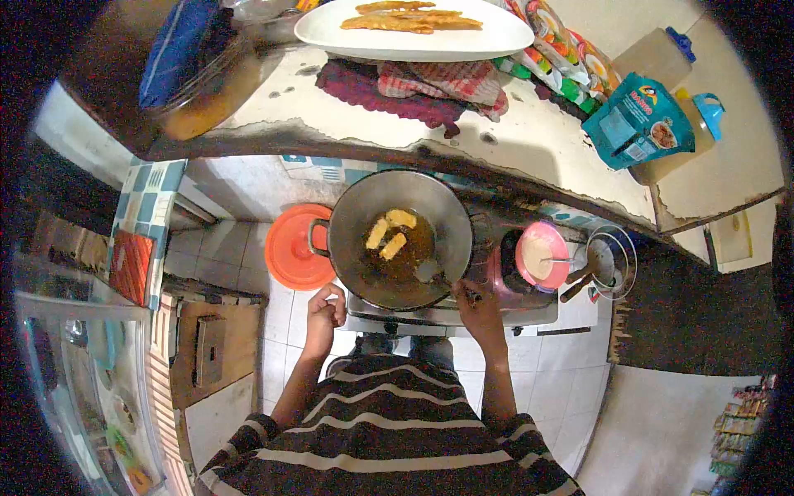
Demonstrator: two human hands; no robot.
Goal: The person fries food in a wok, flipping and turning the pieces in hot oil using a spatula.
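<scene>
Item: one deep wok [451,211], two-handled, set over the stove [532,317], with dark oil [420,240] in the bottom. Contents: three pale golden pieces [393,245], grouped in the oil left of centre. Right hand [480,314]: closed around the handle of a spatula [428,270], its blade inside the wok, low on the right side, apart from the pieces. Left hand [327,312]: fingers loosely curled, nothing visible in the grip, just beside the wok's near left rim. Adjacent, right: one pink bowl [559,248] of pale mixture [537,253], a utensil standing in it; beyond it, wire strainers [613,263]. Adjacent, left: one orange basin [285,258]. Above, on the counter [281,91]: one white plate [504,40] bearing browned strips [405,20]. Step in hand, by judgement: frying, the pieces lightly coloured. Turning one would call for a low, slow slide of the blade beneath it, away from its neighbours, without splashing oil.
</scene>
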